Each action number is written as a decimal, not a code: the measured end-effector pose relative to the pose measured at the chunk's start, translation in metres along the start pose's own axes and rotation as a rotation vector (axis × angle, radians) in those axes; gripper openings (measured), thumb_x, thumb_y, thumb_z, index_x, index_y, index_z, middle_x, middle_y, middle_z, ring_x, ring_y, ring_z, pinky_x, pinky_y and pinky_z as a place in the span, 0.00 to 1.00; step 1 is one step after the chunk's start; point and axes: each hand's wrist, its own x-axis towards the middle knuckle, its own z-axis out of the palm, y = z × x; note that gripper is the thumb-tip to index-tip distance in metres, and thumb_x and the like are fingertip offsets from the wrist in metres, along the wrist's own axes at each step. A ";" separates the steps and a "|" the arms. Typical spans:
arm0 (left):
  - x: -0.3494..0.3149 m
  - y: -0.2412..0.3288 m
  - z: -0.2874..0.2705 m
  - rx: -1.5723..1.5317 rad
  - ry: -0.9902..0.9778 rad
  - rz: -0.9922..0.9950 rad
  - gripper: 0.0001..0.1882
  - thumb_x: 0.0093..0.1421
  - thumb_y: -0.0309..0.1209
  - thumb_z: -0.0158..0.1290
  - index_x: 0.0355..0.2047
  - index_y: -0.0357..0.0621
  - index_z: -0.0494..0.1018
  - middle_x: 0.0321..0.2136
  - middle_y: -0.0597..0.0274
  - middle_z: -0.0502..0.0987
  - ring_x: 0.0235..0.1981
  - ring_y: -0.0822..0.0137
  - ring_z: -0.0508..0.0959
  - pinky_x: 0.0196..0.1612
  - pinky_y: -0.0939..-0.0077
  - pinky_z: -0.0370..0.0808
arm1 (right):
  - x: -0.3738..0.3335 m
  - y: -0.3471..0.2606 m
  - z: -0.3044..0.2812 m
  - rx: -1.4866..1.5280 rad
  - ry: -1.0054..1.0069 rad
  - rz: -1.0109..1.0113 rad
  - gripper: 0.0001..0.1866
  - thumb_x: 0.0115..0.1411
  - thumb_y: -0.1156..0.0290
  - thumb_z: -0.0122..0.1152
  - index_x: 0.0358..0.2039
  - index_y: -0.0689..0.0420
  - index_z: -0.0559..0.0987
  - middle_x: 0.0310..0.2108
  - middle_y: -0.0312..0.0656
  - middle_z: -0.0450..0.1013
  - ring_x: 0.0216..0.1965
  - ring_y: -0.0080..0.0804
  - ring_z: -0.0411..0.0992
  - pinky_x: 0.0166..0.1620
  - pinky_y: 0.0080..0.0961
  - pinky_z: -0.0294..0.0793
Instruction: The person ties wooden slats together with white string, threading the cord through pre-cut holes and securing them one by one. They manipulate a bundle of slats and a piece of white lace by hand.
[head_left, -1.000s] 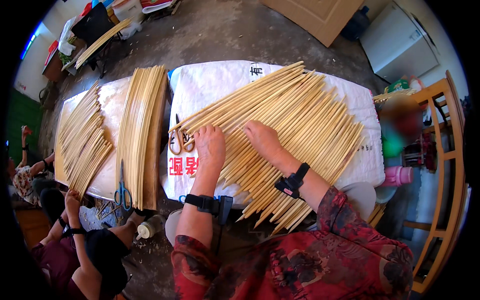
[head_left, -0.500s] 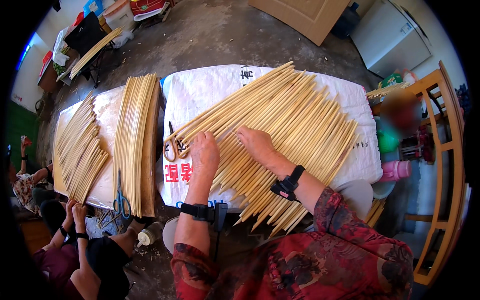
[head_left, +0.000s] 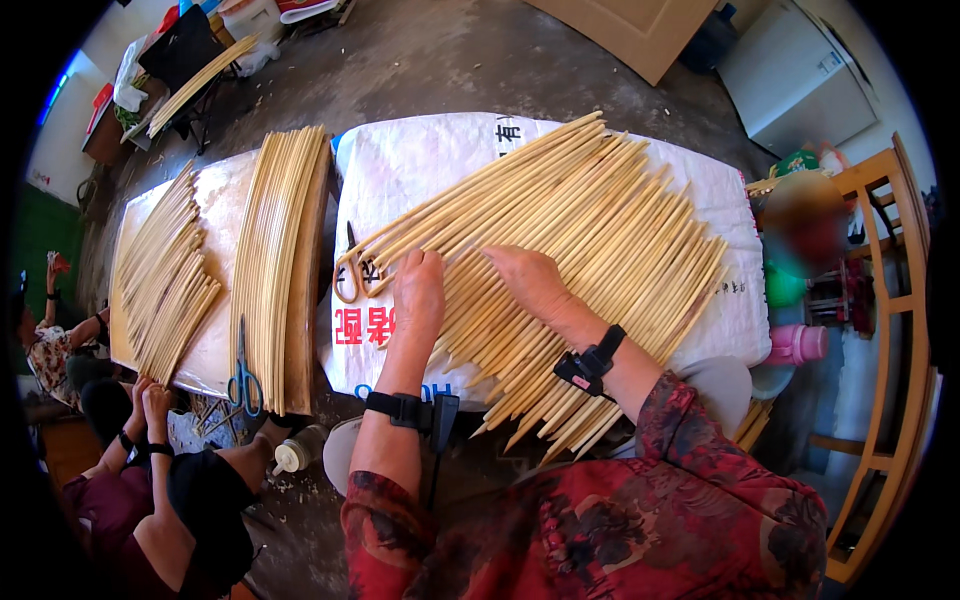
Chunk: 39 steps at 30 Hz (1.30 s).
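Observation:
A broad spread of pale peeled sticks [head_left: 600, 230] lies slantwise on the white sack-covered table [head_left: 400, 160], many of them with pointed near ends. My left hand [head_left: 418, 295] is closed over stick ends at the left edge of the spread, its fingertips partly hidden. To its right, my right hand [head_left: 530, 280] rests on the spread with thumb and fingers pinched on a stick. A pair of scissors [head_left: 347, 280] with brown handles lies beside my left hand, partly under the stick ends.
On the left table [head_left: 212, 200] lie two more rows of sticks [head_left: 270, 230] and blue-handled scissors [head_left: 243, 385]. A co-worker's hands [head_left: 150, 400] are at that table's near edge. A wooden chair [head_left: 895, 300] and a pink jug [head_left: 798, 345] stand at right.
The whole view has shifted slightly. Both my hands stay at the left part of the spread, and the gap between them has widened a little.

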 end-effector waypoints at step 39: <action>-0.003 0.004 -0.003 -0.006 0.049 0.093 0.02 0.53 0.24 0.48 0.24 0.40 0.68 0.27 0.52 0.69 0.32 0.51 0.69 0.36 0.60 0.68 | -0.003 -0.005 -0.006 0.038 -0.027 0.066 0.11 0.58 0.69 0.46 0.38 0.57 0.75 0.27 0.50 0.74 0.29 0.44 0.74 0.32 0.35 0.74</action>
